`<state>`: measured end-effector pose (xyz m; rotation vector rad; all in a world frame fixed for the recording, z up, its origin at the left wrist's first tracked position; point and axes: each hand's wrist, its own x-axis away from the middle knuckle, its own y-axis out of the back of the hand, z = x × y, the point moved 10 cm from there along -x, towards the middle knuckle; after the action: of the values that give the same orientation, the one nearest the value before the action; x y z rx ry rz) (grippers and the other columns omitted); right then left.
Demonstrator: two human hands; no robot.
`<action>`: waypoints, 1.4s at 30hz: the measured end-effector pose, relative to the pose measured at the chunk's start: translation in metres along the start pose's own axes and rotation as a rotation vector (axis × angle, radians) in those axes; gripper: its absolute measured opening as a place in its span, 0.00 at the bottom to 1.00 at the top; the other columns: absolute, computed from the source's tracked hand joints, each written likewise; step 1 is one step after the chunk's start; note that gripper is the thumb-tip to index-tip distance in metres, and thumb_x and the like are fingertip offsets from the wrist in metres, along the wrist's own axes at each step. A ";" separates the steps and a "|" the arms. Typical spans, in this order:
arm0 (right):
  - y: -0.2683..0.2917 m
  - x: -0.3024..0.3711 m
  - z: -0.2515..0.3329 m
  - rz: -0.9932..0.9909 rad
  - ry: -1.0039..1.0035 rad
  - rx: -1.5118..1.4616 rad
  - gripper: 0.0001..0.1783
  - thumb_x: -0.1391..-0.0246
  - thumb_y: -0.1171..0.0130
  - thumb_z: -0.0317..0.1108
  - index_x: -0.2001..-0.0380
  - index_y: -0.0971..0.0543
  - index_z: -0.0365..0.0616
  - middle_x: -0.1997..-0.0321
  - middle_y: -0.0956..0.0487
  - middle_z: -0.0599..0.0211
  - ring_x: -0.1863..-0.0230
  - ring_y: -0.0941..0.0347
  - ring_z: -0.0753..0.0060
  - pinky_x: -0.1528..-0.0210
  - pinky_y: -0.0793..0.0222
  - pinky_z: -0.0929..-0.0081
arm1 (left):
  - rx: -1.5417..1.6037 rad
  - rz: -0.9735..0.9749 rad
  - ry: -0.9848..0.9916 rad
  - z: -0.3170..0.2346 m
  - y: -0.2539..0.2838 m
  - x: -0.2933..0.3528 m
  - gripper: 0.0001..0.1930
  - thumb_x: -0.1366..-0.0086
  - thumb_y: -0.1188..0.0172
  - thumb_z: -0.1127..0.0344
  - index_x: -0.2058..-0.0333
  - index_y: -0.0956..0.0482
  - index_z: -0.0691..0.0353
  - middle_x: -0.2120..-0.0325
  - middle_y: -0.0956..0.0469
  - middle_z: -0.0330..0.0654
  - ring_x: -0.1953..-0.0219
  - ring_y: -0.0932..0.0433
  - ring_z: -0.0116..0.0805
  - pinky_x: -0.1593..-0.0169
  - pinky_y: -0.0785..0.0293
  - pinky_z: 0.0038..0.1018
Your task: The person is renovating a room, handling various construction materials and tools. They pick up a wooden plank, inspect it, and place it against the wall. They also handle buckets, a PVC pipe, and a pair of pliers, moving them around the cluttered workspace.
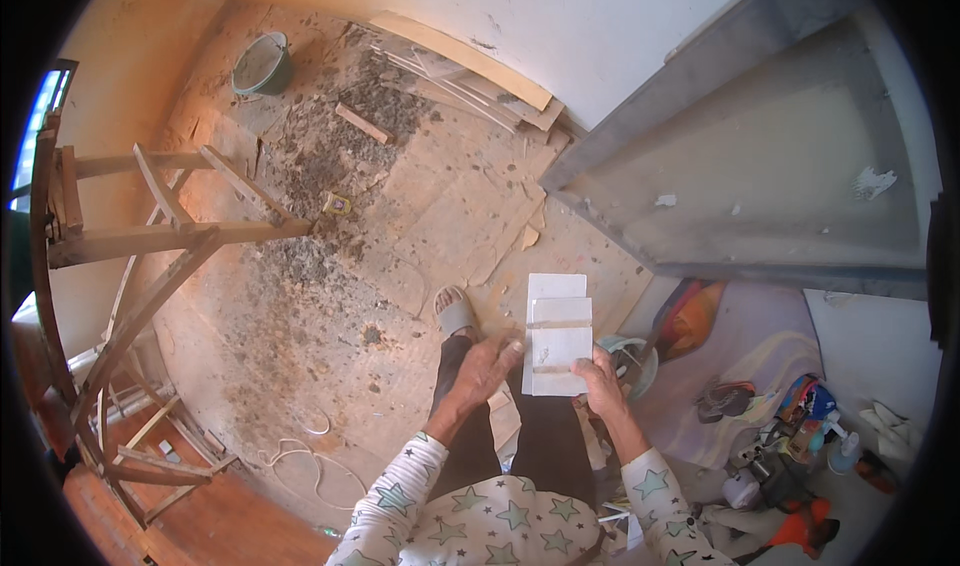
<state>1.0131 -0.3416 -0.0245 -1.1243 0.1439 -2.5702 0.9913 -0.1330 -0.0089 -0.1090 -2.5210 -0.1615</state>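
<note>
Two or more flat white rectangular pieces [562,341], like tiles, overlap in front of my body, with brownish strips across the top one. My right hand [602,376] grips their lower right side, thumb on the upper face and fingers underneath. My left hand [487,368] is at their left edge with its fingers curled in. Whether it touches the pieces or has something small in it is hidden. Both forearms wear pale sleeves with green stars. Below the pieces are my dark trousers and one sandalled foot [455,311].
Rubble [330,186] litters the floor, with a green bucket [262,64] beyond it. A wooden trestle [180,231] stands left. Planks [470,71] lie along the far wall. To the right are a grey framed panel [750,156], a pail [638,364] and scattered belongings [800,416] on a patterned mat.
</note>
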 end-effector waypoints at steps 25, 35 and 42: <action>-0.096 -0.253 0.184 -0.282 0.246 1.241 0.17 0.53 0.40 0.35 0.61 0.19 0.37 0.57 0.17 0.39 0.51 0.22 0.34 0.48 0.27 0.48 | 0.309 -0.651 0.561 0.289 0.192 0.336 0.24 0.29 0.46 0.52 0.62 0.21 0.75 0.79 0.17 0.50 0.85 0.25 0.30 0.81 0.32 0.25; -0.105 -0.401 0.269 -0.329 0.366 1.560 0.13 0.46 0.46 0.32 0.58 0.22 0.38 0.62 0.18 0.39 0.56 0.20 0.35 0.53 0.25 0.42 | 0.673 -0.807 0.571 0.261 0.060 0.319 0.22 0.31 0.41 0.54 0.68 0.17 0.73 0.76 0.19 0.46 0.73 0.22 0.32 0.70 0.27 0.33; -0.138 -0.487 0.320 -0.331 0.533 1.718 0.09 0.44 0.47 0.29 0.61 0.24 0.37 0.70 0.18 0.45 0.65 0.18 0.39 0.61 0.23 0.46 | 0.497 -0.668 0.725 0.232 -0.005 0.306 0.20 0.30 0.42 0.56 0.68 0.18 0.72 0.79 0.19 0.43 0.75 0.22 0.37 0.70 0.28 0.34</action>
<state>1.5189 -0.0347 -0.1142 0.2271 -1.7911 -1.9103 0.6093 -0.0928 -0.0205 0.8403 -1.7165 0.1463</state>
